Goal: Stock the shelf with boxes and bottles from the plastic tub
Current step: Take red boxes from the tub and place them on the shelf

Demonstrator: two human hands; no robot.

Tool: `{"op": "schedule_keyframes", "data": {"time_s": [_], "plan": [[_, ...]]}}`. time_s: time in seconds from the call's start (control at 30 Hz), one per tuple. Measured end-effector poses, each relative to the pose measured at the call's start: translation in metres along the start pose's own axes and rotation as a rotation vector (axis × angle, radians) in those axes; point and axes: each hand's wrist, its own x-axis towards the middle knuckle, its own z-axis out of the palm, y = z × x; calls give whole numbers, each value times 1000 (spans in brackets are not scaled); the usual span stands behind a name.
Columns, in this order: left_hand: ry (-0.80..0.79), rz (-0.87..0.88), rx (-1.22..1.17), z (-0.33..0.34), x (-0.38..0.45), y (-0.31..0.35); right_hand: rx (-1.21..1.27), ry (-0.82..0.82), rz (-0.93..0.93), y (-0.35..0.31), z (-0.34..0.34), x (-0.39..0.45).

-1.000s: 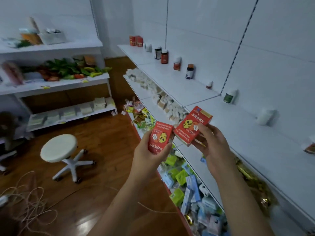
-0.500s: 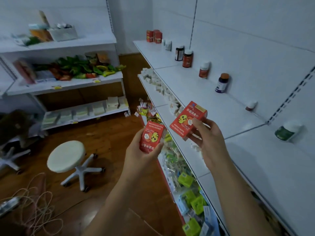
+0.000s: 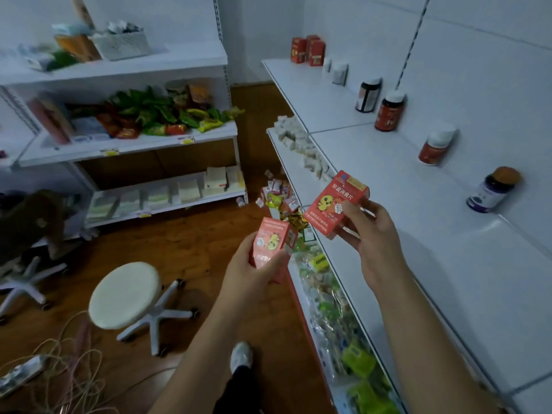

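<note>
Left hand (image 3: 254, 273) fingers curled round a red box (image 3: 273, 245), right hand (image 3: 373, 234) pinching a second red box (image 3: 336, 204), beside the white shelf (image 3: 403, 204), bottles (image 3: 388, 115) along its back

- One view only, worn on the person's head, looking forward and steeply down.
- It sits close above both hands: the left hand (image 3: 254, 271) low at centre, the right hand (image 3: 373, 234) just beyond it.
- The white shelf (image 3: 403, 204) runs away past the right grip; the wooden floor (image 3: 185, 243) lies beneath the left grip.
</note>
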Motion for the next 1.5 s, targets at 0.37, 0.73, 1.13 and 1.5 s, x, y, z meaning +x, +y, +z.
{"op": "schedule_keyframes", "data": {"time_s": [0.37,0.73,1.13,1.5], "plan": [[-157,27,-122,-91,244,61,14,83,-119,-37,155,174],[-210,-72,-135,-109,435,69,24,206,-75,-25,225,322],[-134,-75,-156,-85,713,141,8,270,-120,-47,298,588],[-214,31,-80,-65,935,187,-205,350,-183,-61,359,788]]}}
